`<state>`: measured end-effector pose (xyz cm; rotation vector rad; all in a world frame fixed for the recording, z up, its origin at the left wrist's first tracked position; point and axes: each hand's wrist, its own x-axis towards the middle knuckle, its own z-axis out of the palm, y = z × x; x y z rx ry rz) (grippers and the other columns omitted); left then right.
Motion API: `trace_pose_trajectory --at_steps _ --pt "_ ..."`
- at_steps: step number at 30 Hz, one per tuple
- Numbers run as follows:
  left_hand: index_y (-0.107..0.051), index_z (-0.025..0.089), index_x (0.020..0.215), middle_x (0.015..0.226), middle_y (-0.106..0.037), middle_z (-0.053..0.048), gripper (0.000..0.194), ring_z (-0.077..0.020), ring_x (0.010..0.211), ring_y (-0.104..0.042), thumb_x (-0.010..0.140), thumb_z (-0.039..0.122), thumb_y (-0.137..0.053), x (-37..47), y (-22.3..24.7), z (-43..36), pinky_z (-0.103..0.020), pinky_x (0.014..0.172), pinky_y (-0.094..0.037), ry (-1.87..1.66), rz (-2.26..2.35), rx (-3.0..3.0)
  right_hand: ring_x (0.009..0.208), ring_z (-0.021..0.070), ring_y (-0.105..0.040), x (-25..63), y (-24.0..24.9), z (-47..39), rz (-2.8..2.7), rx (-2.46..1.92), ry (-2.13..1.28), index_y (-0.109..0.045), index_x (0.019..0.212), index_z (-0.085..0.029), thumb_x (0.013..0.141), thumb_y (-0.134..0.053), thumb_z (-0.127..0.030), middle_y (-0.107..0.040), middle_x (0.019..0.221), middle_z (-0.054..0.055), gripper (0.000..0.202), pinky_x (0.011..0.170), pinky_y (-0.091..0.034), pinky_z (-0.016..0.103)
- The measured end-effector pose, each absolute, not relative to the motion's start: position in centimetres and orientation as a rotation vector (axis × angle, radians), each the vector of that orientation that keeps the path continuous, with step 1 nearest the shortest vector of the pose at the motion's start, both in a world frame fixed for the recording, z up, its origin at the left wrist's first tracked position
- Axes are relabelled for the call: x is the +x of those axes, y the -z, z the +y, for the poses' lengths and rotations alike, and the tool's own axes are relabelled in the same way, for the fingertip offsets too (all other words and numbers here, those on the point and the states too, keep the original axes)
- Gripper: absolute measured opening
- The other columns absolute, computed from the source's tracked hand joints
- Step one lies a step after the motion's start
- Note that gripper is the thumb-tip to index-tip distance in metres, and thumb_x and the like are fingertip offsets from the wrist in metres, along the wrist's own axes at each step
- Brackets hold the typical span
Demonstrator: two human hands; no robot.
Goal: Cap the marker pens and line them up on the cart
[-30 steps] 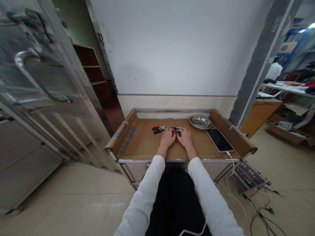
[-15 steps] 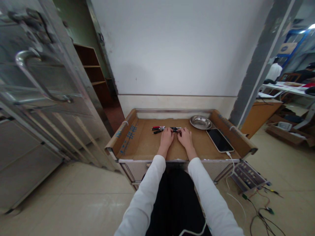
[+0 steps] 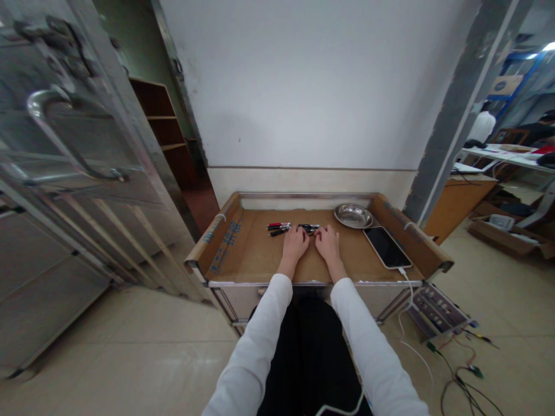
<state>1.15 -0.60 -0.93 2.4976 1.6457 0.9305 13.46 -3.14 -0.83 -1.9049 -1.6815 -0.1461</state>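
Observation:
Several pens lie side by side across the cardboard-lined table top (image 3: 260, 254). One is a red pen (image 3: 274, 224) at the left; a black pen (image 3: 276, 233) lies just nearer to me. More black-and-silver pens (image 3: 309, 226) reach between and behind my fingers. My left hand (image 3: 296, 244) rests with bent fingers closed on a black pen in this row, its fingertips partly hidden. Close to its right, my right hand (image 3: 328, 242) has its fingers curled and pinched at the right end of the pens. A small gap separates the hands.
A shiny metal dish (image 3: 354, 215) stands at the back right. Nearer lies a phone (image 3: 387, 247) with a white cable (image 3: 410, 289) running off the front edge. Raised cardboard sides (image 3: 221, 234) border the table. An electrical unit (image 3: 440, 312) with wires sits on the floor.
My right hand has shifted very slightly to the right and my left hand's fingers have moved a little. The pens, dish and phone stay where they were.

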Motion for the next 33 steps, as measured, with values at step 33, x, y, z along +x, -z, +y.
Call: trace_pose_trajectory --at_steps 33 --pt "-0.050 0.009 0.106 0.116 -0.050 -0.022 0.026 -0.0339 0.111 -0.047 0.083 0.020 -0.047 0.7 0.1 -1.6 -0.047 0.092 -0.038 -1.131 2.299 1.928 0.099 0.0191 -0.049 13.2 0.4 -3.6 -1.891 -1.734 0.047 -0.067 0.100 -0.027 0.087 -0.042 -0.015 -0.055 0.105 0.007 0.031 0.088 -0.032 0.035"
